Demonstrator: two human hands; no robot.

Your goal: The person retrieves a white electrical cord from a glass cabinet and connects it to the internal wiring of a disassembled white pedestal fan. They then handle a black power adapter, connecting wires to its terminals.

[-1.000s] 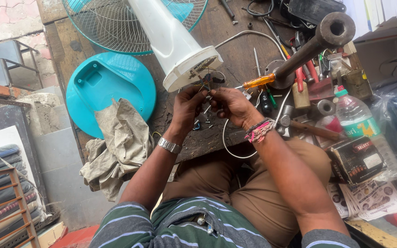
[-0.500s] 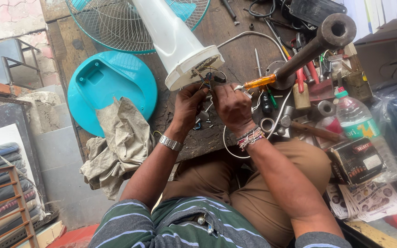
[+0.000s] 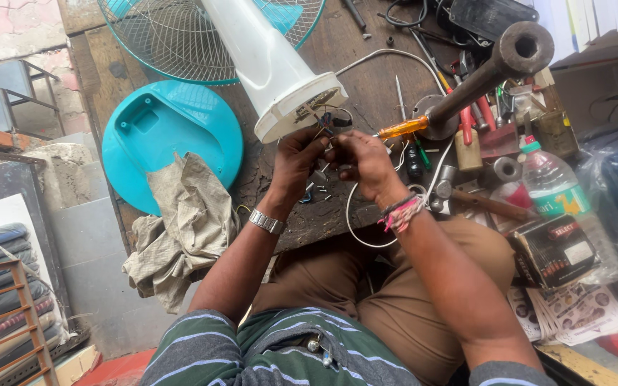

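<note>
Cluttered wooden surface [image 3: 366, 86] is carrying everything: fan column, tools, loose screws. Both hands are working at the open end of the white fan column [image 3: 273, 68], which is lying tilted across the surface beside the wire fan guard [image 3: 173, 36]. Left hand [image 3: 296, 159] and right hand [image 3: 363, 161] are both pinched narrow on the thin wires [image 3: 327, 121] hanging out of the column end; which wire each is gripping, cannot tell. Risks, as I'm judging them: pulling too hard could be snapping a lead at its joint inside. White cable [image 3: 355, 229] is looping off the edge by the knee, so a snag could be yanking it. Orange-handled screwdriver [image 3: 403, 128] is lying just beside the right hand and could be getting knocked off. Small screws near the hands could be scattering.
</note>
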